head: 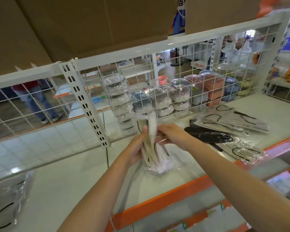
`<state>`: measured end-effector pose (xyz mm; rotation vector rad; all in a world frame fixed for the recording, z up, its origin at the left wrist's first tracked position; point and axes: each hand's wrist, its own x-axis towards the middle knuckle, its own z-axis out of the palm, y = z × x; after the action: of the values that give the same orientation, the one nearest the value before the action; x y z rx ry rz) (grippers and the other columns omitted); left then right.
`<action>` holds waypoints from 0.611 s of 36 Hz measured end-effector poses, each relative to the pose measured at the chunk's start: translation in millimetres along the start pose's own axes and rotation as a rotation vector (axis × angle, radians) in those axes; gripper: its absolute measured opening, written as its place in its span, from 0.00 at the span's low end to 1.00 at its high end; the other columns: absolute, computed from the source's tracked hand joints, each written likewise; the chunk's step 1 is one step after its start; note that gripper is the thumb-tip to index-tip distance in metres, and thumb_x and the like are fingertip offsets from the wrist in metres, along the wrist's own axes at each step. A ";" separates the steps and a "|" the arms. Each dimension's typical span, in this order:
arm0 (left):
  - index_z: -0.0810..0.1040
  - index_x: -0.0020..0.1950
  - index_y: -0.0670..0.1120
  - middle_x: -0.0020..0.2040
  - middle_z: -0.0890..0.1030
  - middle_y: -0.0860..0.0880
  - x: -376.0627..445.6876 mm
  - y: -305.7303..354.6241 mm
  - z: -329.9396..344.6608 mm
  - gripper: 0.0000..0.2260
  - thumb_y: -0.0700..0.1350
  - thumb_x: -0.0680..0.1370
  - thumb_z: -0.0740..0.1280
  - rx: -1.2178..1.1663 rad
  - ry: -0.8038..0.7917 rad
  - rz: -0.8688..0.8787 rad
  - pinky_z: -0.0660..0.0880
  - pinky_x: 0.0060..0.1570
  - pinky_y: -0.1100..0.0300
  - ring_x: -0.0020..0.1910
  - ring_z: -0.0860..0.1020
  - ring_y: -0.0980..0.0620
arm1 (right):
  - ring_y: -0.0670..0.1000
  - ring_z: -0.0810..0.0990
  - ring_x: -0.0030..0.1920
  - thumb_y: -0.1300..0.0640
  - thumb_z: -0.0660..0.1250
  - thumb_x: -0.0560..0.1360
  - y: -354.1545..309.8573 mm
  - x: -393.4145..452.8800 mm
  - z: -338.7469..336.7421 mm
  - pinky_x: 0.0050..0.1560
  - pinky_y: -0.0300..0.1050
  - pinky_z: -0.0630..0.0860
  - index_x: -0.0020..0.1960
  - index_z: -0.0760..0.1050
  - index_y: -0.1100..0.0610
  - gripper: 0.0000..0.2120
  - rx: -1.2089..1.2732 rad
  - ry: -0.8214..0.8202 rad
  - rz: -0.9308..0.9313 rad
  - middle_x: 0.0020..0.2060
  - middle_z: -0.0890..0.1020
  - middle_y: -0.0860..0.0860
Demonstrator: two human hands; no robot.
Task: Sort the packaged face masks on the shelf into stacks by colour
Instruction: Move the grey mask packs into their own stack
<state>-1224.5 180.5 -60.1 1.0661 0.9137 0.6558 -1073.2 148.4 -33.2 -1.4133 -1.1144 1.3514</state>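
— Masks at far left [5,196], wrapped, lying apart on the shelf [60,186]. Separate pile, likely.

— Centre: left hand [136,150] gripping beige bundle [151,148] upright; right hand [170,133] pinching one pack (probably peeling it off). Further right: black packs [208,135], then grey stack [233,122].

No legible text, only blurred characters on the blue packet [178,19] above the shelf.

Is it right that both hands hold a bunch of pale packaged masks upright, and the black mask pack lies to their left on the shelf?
Not quite: the head view shows the black mask pack lying to the right of the hands, not the left. The rest stands.
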 end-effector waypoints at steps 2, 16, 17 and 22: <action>0.78 0.59 0.38 0.52 0.83 0.42 -2.1 -3.0 -6.8 0.18 0.50 0.77 0.66 0.008 0.026 0.052 0.79 0.50 0.57 0.51 0.82 0.47 | 0.49 0.82 0.40 0.56 0.59 0.80 -8.2 -1.3 15.3 0.41 0.41 0.80 0.56 0.78 0.63 0.14 0.044 -0.113 -0.022 0.42 0.82 0.54; 0.77 0.60 0.40 0.54 0.82 0.43 -42.2 24.7 -90.7 0.19 0.36 0.70 0.73 0.031 0.373 0.241 0.76 0.56 0.50 0.55 0.80 0.46 | 0.52 0.74 0.57 0.61 0.69 0.73 -5.5 29.2 63.9 0.54 0.44 0.69 0.64 0.69 0.58 0.21 -0.185 -0.085 -0.126 0.56 0.77 0.53; 0.78 0.57 0.41 0.53 0.83 0.43 -44.8 25.1 -93.6 0.14 0.34 0.72 0.71 0.035 0.377 0.263 0.76 0.55 0.51 0.53 0.80 0.46 | 0.51 0.74 0.55 0.61 0.69 0.73 -4.7 29.5 70.8 0.53 0.43 0.69 0.62 0.71 0.57 0.19 -0.196 -0.117 -0.141 0.54 0.77 0.53; 0.81 0.49 0.43 0.46 0.84 0.46 -59.2 24.4 -102.7 0.09 0.33 0.71 0.71 0.072 0.388 0.318 0.79 0.52 0.54 0.46 0.83 0.50 | 0.53 0.77 0.48 0.63 0.69 0.72 0.5 30.4 98.4 0.53 0.50 0.74 0.47 0.74 0.56 0.06 -0.294 -0.148 -0.227 0.45 0.78 0.55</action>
<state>-1343.7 186.4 -39.5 1.1834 1.1160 1.1288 -1171.0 178.3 -44.8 -1.3563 -1.5737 1.1789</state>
